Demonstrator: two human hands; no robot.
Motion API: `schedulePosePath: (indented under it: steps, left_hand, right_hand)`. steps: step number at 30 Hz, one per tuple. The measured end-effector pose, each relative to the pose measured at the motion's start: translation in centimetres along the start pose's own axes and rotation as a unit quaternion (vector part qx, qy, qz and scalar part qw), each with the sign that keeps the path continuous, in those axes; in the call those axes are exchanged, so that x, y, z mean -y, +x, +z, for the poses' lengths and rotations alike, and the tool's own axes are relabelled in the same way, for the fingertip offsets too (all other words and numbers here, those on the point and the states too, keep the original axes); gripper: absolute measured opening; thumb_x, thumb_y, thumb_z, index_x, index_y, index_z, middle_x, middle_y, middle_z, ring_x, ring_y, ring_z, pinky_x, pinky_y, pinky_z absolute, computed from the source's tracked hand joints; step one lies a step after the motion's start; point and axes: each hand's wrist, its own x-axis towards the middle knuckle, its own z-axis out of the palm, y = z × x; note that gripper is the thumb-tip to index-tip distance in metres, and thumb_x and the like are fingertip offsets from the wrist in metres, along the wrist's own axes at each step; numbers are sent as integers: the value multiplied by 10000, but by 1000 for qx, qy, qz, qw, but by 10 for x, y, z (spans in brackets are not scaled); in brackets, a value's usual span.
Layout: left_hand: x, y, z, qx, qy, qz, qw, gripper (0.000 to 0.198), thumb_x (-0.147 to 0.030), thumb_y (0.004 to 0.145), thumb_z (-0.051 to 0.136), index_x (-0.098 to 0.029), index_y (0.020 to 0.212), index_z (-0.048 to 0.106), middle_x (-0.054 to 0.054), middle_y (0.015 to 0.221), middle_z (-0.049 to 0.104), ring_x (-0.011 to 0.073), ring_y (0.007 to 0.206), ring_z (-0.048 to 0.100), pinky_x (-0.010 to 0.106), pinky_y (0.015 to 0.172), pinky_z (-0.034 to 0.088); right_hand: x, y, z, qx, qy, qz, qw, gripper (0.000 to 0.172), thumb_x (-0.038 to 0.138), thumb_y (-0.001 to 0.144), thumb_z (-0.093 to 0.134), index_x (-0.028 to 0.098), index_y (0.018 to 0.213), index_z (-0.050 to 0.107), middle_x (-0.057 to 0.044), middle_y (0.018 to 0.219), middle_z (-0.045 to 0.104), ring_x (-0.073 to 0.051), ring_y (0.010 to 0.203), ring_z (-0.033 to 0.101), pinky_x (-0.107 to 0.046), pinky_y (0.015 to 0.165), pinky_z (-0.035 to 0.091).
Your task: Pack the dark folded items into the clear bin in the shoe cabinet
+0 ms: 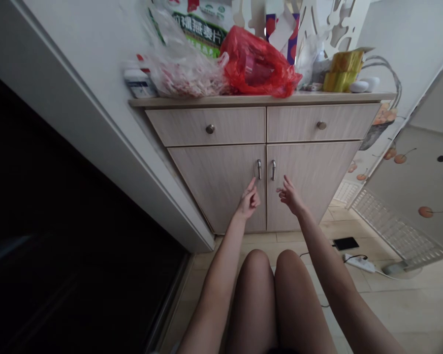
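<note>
A pale wood-grain cabinet stands in front of me, its left door (214, 177) and right door (313, 172) both closed. My left hand (249, 199) is just below the left door's metal handle (259, 169), with the index finger stretched towards it and the other fingers loosely bent. Near the right door's handle (273, 170), a little below and to its right, my right hand (290, 194) has its fingers apart. Neither hand appears to hold anything. Above the doors are two closed drawers with round knobs, the left knob (210, 129) and the right knob (321, 125).
On the cabinet top sit a red plastic bag (260, 64), a clear bag (188, 73), a white bottle (138, 81) and yellow tape rolls (341, 71). A phone (346, 244) and a power strip (360, 263) lie on the floor at right. A dark panel (59, 221) fills the left side.
</note>
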Motion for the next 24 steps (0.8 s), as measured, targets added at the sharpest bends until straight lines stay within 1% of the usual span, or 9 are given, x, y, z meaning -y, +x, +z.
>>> schedulePosePath:
  steps: [1,2,4,6,10,14,18,21,24]
  left_hand:
    - [-5,10,5,-45,62,13,997,441,-370,963,614,-212,1374,623,-49,609,549,87,485,481,204,536,403]
    - [-10,20,12,-99,132,39,986,401,-358,951,634,-184,1311,661,11,729,648,114,614,588,229,623,459]
    - [-19,40,27,-180,268,102,941,313,-304,930,658,-159,1203,701,120,1015,727,189,926,678,289,816,499]
    - [-24,55,41,-192,365,135,901,276,-256,919,659,-159,1175,695,165,1180,714,241,1114,655,328,927,474]
    - [-20,61,54,-168,431,124,878,232,-281,975,578,-154,1144,674,175,1121,739,251,1028,687,330,885,460]
    - [-8,42,51,-194,445,168,858,234,-285,1011,497,-157,1039,692,183,1050,749,246,992,690,349,919,442]
    - [3,8,45,-241,440,206,840,251,-279,1010,475,-166,1031,698,196,1032,748,261,1018,683,419,1014,413]
    - [8,-24,35,-267,437,229,828,241,-303,999,494,-184,1010,703,188,1008,754,264,1000,683,452,1065,388]
    - [10,-57,16,-302,436,258,807,256,-344,989,499,-184,987,699,186,965,750,263,949,692,460,1062,399]
  right_hand:
    - [3,7,6,-40,-91,-35,994,588,526,921,584,225,1426,555,-23,822,663,-168,691,563,-278,637,409]
    - [5,14,12,-81,-180,-75,977,578,519,919,589,196,1398,578,-90,978,701,-204,838,608,-307,718,441]
    - [11,29,25,-136,-319,-137,928,521,478,931,581,152,1335,619,-175,1188,686,-266,1055,603,-359,864,442]
    - [15,43,38,-149,-389,-144,898,440,436,959,544,136,1263,652,-191,1210,689,-280,1100,600,-375,922,418]
    - [19,57,54,-150,-411,-99,894,320,355,1001,480,141,1138,675,-155,1118,734,-244,1009,629,-363,920,393]
    - [18,42,52,-170,-424,-109,883,287,335,997,497,148,1103,687,-156,1116,735,-263,1050,603,-388,938,355]
    - [15,5,40,-200,-422,-123,876,294,350,981,514,151,1089,702,-151,1092,741,-284,1040,587,-394,919,332]
    - [14,-27,26,-225,-417,-142,869,302,380,974,509,164,1043,709,-146,1069,748,-287,1003,579,-396,900,327]
    - [13,-56,9,-250,-420,-164,857,321,417,966,504,174,988,712,-143,1045,751,-282,960,579,-395,881,332]
